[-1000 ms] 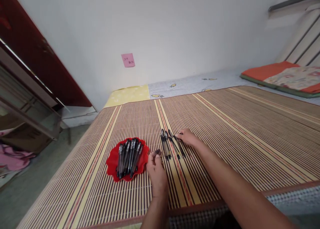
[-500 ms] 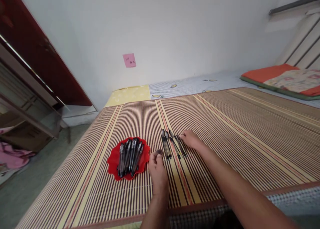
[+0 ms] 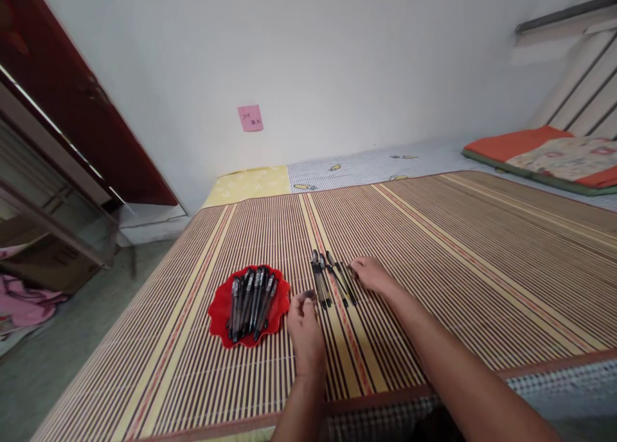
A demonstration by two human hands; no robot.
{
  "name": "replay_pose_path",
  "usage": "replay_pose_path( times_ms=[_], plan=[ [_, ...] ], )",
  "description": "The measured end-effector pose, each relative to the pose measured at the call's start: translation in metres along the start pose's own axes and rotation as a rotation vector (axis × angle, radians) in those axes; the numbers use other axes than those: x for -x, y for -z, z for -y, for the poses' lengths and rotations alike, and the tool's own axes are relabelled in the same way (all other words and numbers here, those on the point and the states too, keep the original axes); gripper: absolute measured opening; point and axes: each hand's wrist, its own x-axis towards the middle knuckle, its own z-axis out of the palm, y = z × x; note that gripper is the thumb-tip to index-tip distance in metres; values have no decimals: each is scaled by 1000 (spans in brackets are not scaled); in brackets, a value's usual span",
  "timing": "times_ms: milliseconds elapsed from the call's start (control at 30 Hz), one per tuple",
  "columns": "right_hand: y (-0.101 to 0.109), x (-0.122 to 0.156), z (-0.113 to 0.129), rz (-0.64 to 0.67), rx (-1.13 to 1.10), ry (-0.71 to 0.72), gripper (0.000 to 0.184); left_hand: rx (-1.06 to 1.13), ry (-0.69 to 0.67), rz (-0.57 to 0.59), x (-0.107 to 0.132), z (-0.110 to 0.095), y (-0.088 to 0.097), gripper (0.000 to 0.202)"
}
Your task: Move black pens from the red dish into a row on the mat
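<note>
Soft even daylight, edges wide-angle warped.

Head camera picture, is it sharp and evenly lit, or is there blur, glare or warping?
Head view: soft, even light, no glare; the pens, red dish and both hands, left hand, right hand, look reasonably sharp; wide-angle warping bends the cabinet and stretches the edges.

A small row of black pens (image 3: 332, 280) lies just below the frame's centre on the striped mat, side by side and roughly parallel, tips pointing away and slightly left. To their left, lower centre-left of the frame, a red scalloped dish (image 3: 219, 310) holds a bundle of similar black pens (image 3: 250, 299), stacked lengthwise.
</note>
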Motion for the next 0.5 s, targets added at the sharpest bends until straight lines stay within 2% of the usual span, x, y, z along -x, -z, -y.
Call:
replay_pose_path(
  times_ms=[133, 267, 500],
  plan=[
    [4, -17, 1, -65, 30, -31, 27, 7, 10, 10, -1, 0, 1, 18],
    [6, -28, 5, -106, 69, -58, 28, 19, 17, 21, -1, 2, 1, 19],
    [7, -22, -4, -80, 57, -40, 23, 27, 10, 6, -3, 9, 0, 26]
  ],
)
